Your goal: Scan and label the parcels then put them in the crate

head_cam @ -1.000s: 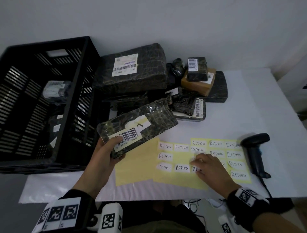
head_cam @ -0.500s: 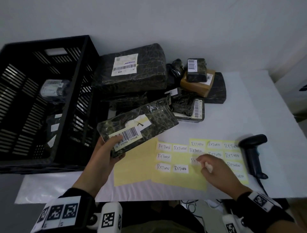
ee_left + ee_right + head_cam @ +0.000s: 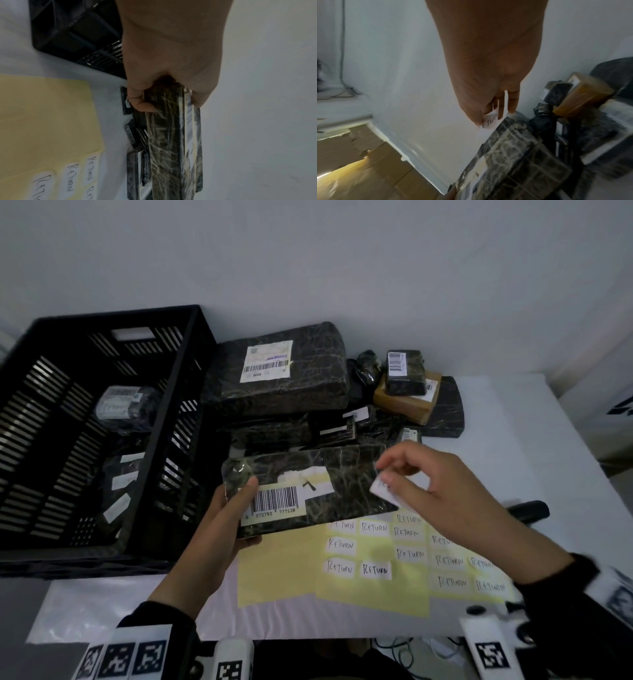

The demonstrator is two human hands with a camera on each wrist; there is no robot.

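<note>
Here, left hand (image 3: pixel 228 520) round barcoded parcel (image 3: pixel 308 487); right hand (image 3: pixel 442 494) pinching "RETURN" sticker (image 3: pixel 383 487).

Left hand (image 3: pixel 173 56) grips dark parcel (image 3: pixel 169 142) edge, barcode label (image 3: pixel 189 121) visible.

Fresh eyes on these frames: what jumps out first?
Centre of the head view: the left hand grips a flat dark parcel with its barcode label facing up, while the right hand pinches a white RETURN sticker just above the parcel's right end. Below them lie yellow sheets of RETURN stickers. The big black crate at left already holds labelled parcels.
</note>
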